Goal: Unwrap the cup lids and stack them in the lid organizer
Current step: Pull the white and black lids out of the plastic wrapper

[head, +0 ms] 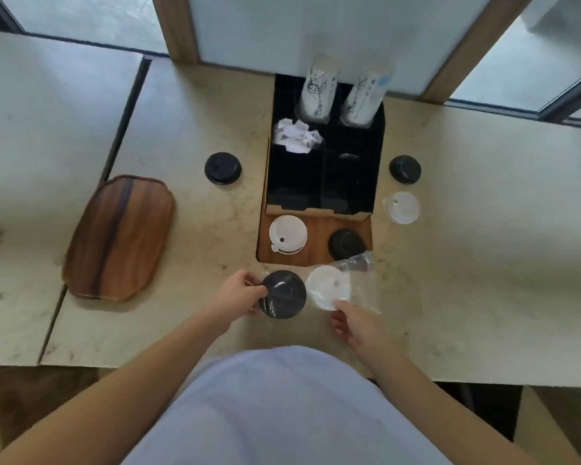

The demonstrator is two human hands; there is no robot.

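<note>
Left hand [240,292]: curled, gripping wrapped black lid [284,294] at its left edge. Right hand [356,325]: fingers pinching clear wrap [363,286] beside white lid [328,292], above desk [467,263].

The dark print on the cup stacks [317,88] is too blurred to read.

Both arms reach forward, left hand [240,292] fingers curled in a grip, right hand [356,325] loosely curled.
</note>
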